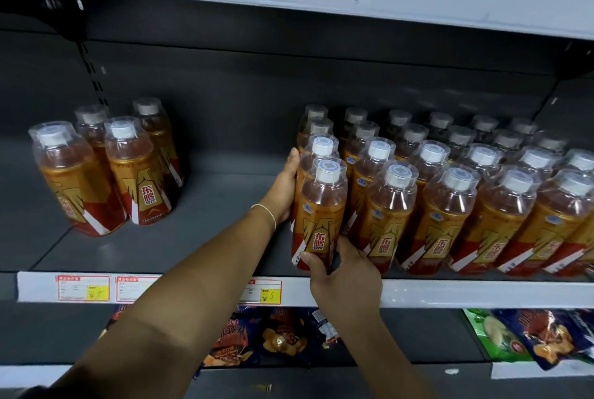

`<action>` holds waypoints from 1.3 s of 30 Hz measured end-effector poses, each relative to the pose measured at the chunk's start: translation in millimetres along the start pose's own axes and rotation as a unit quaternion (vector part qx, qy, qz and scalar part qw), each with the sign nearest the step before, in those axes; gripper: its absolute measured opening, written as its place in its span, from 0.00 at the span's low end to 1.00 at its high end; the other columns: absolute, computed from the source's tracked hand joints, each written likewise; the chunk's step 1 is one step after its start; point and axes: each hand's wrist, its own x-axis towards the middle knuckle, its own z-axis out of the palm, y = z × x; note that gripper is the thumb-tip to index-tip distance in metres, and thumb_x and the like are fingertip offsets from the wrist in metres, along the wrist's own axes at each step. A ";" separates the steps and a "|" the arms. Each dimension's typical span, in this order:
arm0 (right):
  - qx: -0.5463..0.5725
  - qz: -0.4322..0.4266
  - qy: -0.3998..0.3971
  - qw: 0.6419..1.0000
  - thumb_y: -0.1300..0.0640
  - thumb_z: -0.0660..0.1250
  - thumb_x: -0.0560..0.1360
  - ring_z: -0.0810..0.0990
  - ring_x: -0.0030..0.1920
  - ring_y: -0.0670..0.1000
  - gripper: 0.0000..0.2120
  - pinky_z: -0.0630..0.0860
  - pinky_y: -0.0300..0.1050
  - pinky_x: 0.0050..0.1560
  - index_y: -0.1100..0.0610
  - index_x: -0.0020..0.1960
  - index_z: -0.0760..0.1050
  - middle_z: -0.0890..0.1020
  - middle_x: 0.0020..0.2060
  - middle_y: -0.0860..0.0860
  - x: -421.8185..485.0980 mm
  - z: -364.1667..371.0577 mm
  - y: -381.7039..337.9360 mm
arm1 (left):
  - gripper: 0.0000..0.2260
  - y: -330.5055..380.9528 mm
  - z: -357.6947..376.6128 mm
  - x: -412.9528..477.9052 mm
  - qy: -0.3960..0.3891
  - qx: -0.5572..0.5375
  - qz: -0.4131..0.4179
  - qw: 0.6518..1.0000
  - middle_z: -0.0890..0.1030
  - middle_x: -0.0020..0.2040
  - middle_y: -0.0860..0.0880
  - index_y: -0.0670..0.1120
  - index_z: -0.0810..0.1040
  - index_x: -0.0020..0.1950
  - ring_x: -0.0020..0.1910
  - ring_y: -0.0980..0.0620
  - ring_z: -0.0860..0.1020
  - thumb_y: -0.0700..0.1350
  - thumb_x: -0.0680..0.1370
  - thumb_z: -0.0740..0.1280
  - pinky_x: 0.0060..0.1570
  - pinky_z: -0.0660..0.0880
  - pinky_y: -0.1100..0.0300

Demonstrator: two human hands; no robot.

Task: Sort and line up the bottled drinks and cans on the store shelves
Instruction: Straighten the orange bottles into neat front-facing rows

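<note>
- My right hand point(347, 273) curls round the base of the front bottle point(321, 215); the bottle block point(450, 205) ranks off to its right.
- My left hand point(286, 186), fingers flat, presses the column just behind it.
- I'd square its label forward, keeping the base behind the shelf lip point(450, 294) just below.
- Left of it is bare shelf point(209, 205), then four stray bottles point(106, 167) well apart.
</note>
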 end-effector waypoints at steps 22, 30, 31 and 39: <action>0.005 0.002 -0.012 1.000 0.34 0.63 0.76 0.78 0.62 0.50 0.31 0.74 0.43 0.59 0.52 0.71 0.70 0.80 0.62 0.48 2.3 -1.2 6.8 | 0.27 -3.5 5.1 1.5 0.054 -0.029 -0.003 0.998 0.84 0.54 0.44 0.46 0.79 0.61 0.54 0.47 0.82 0.64 0.81 0.51 0.59 0.74 0.49; 0.016 -0.001 -0.012 1.000 0.35 0.64 0.76 0.77 0.63 0.51 0.33 0.74 0.44 0.60 0.54 0.72 0.70 0.80 0.63 0.50 0.5 -0.8 7.6 | 0.26 -13.9 8.2 -14.4 0.075 -0.001 0.009 0.997 0.81 0.62 0.42 0.46 0.75 0.67 0.60 0.45 0.79 0.61 0.83 0.49 0.65 0.72 0.48; 0.020 -0.002 -0.009 1.000 0.35 0.64 0.76 0.78 0.62 0.51 0.32 0.74 0.44 0.59 0.54 0.72 0.70 0.80 0.62 0.51 1.2 -0.9 7.3 | 0.27 -15.8 8.8 -17.0 0.064 0.003 -0.002 0.998 0.83 0.58 0.44 0.47 0.78 0.63 0.56 0.47 0.81 0.63 0.82 0.48 0.61 0.75 0.50; 0.022 -0.013 -0.003 1.000 0.35 0.65 0.75 0.78 0.62 0.52 0.32 0.74 0.45 0.60 0.55 0.71 0.71 0.80 0.62 0.51 2.1 0.4 9.8 | 0.28 -16.3 13.0 -23.2 0.056 0.000 -0.011 0.998 0.86 0.51 0.49 0.50 0.78 0.58 0.50 0.52 0.84 0.65 0.81 0.45 0.44 0.80 0.59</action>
